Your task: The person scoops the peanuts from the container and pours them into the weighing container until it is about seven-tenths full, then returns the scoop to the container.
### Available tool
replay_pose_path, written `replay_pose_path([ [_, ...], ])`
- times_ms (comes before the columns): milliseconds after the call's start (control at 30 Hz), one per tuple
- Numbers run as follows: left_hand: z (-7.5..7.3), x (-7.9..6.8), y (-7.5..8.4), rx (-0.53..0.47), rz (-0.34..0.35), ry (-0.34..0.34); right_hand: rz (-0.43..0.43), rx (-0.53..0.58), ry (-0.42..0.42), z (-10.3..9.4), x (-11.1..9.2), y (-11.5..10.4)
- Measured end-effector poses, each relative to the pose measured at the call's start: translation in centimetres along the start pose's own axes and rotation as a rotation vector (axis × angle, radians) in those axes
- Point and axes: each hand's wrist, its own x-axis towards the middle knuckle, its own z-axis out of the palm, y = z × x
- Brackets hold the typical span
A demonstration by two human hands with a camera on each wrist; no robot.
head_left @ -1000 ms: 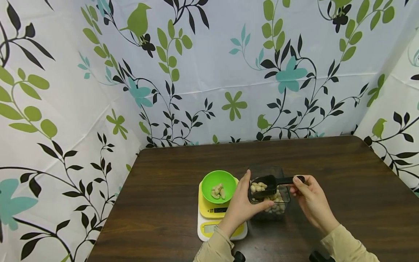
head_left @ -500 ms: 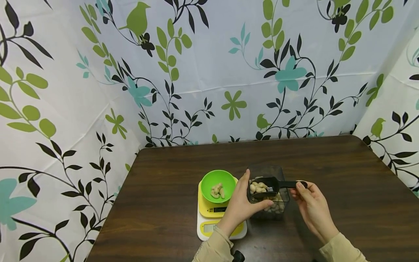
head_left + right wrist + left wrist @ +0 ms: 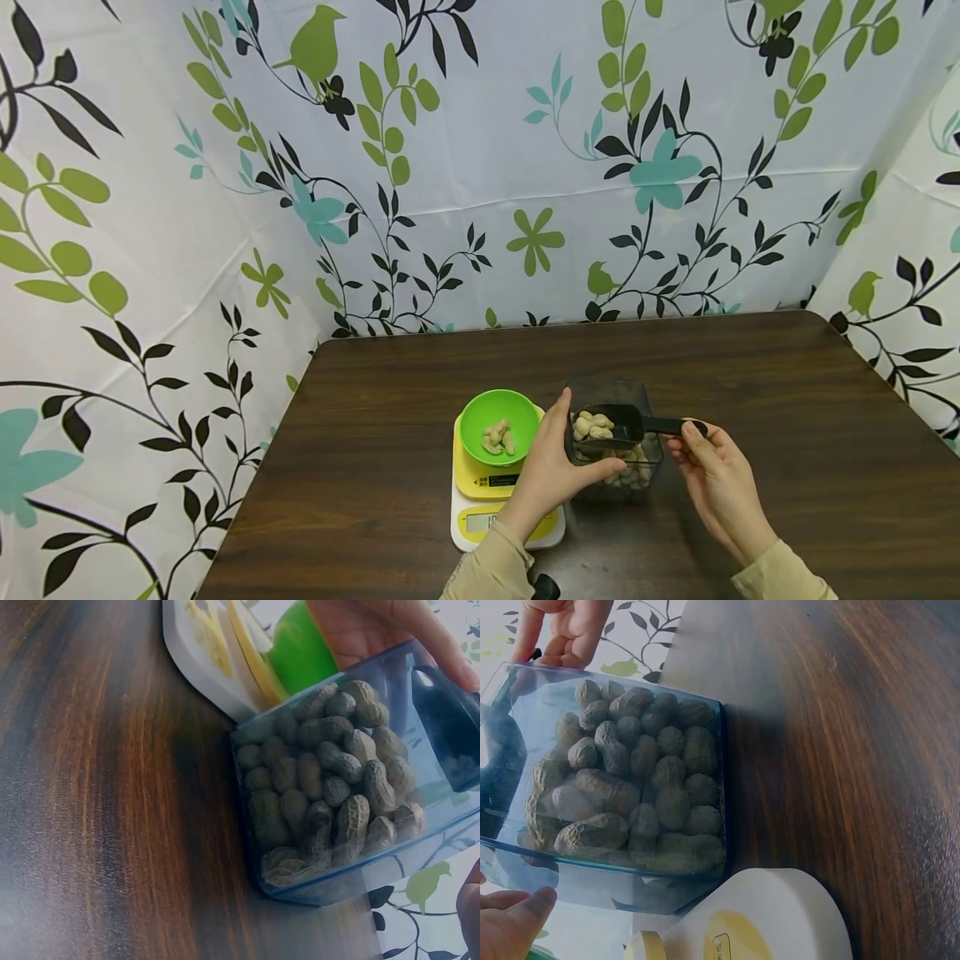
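A clear plastic container [image 3: 624, 493] of unshelled peanuts [image 3: 630, 757] stands on the table, and my left hand [image 3: 546, 482] holds its left side, thumb across the front edge. My right hand [image 3: 716, 467] pinches the handle end of a black scoop [image 3: 628, 423]. Several peanuts lie in the scoop, which is roughly level at the container's mouth. In the right wrist view, the dark scoop [image 3: 448, 727] shows through the container's wall above the heap. To the left, a green bowl [image 3: 480, 415] with a few peanuts [image 3: 498, 438] sits on a yellow and white kitchen scale [image 3: 467, 487].
The dark wooden table [image 3: 375, 450] extends on both sides and behind the container. A patterned curtain [image 3: 480, 167] hangs behind it. My left forearm partly covers the scale's display [image 3: 480, 522], whose reading I cannot make out.
The scoop has levelled out over the container with peanuts in it. My right hand has moved slightly down and right with the handle. My left hand stays at the container.
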Motion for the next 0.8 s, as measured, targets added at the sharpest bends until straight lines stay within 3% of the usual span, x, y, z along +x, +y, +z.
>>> replay_pose_path([
  [267,0.1,0.1,0.0,-0.017,-0.016,0.006,-0.036,0.059,-0.016,0.3,0.4,-0.7],
  [467,-0.3,-0.1,0.4,-0.042,-0.021,0.013,-0.067,0.044,-0.029,1.2,1.1,-1.4],
  [633,-1.8,-0.1,1.3,-0.061,-0.012,0.044,-0.078,0.017,-0.039,2.5,1.9,-2.1],
  [800,-4.1,-0.1,1.7,-0.050,0.052,0.120,-0.061,0.055,-0.062,4.4,2.9,-2.8],
])
